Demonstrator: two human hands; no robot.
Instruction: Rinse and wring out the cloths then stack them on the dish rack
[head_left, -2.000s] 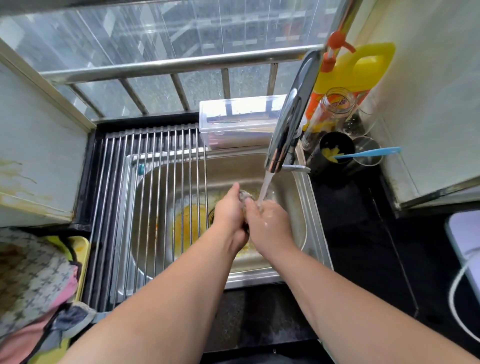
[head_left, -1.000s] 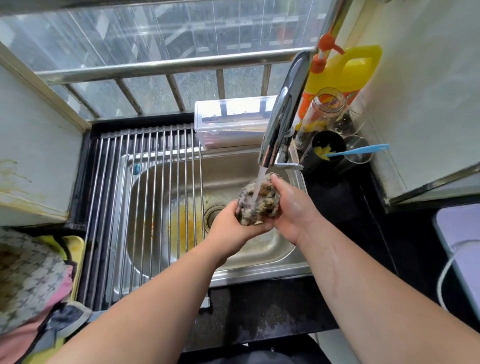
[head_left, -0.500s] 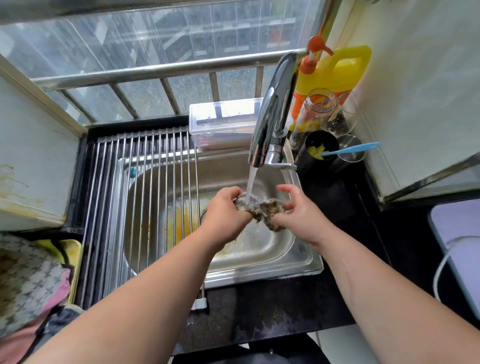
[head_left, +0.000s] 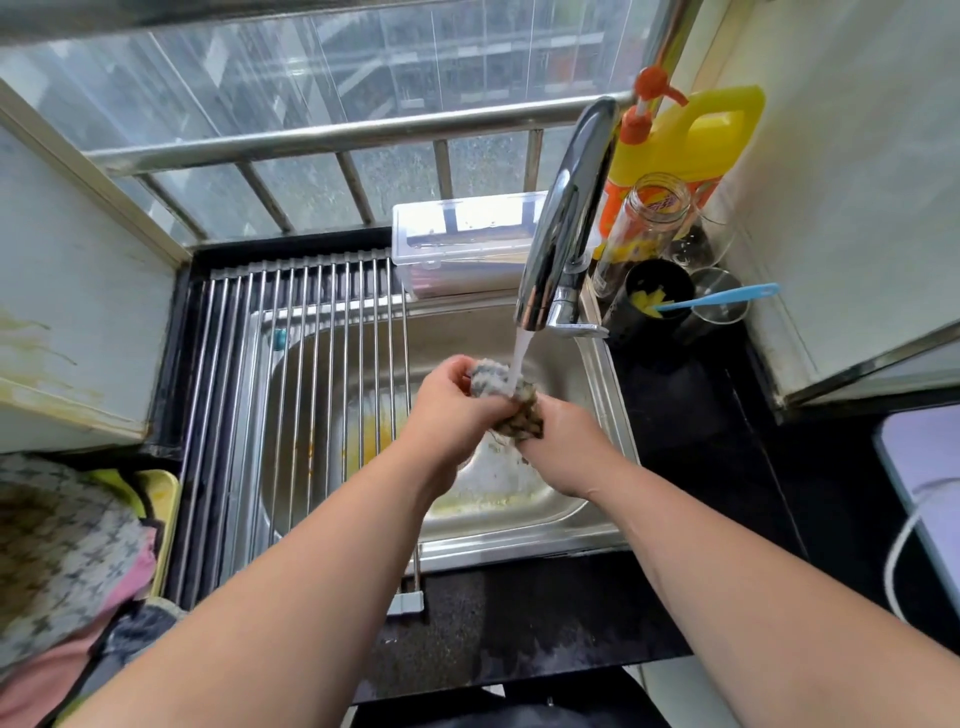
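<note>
1. Since half a second ago, both hands have drawn together under the tap. The right hand's (head_left: 566, 447) fingers were spread then and now curl round the cloth (head_left: 524, 418).
2. Left hand (head_left: 447, 410) grips the cloth's upper, grey-white end. Right hand clenches the lower, brown-mottled end. The two fists sit just beside each other.
3. Cloth location: over the sink (head_left: 519, 543) basin, right of the dish rack (head_left: 291, 389), directly beneath the faucet (head_left: 566, 218). The water stream strikes its top.
4. Writing: the glass jar (head_left: 644, 228) carries a red-and-yellow label, too small to read. No readable marking shows on the yellow jug (head_left: 691, 140) with the orange pump.
5. Cloth appearance: wadded, nubbly, sodden, with frayed threads hanging from the lower edge.
6. Materials:
   - The faucet is polished, curved chrome.
   - The sink is brushed steel, with yellow residue on its floor.
   - The rack is made of parallel steel rods and covers the sink's left part.
   - A clear plastic box (head_left: 462, 244) stands behind the basin.
7. Lower left: a heap of cloths (head_left: 57, 545), cross-patterned grey over pink.
</note>
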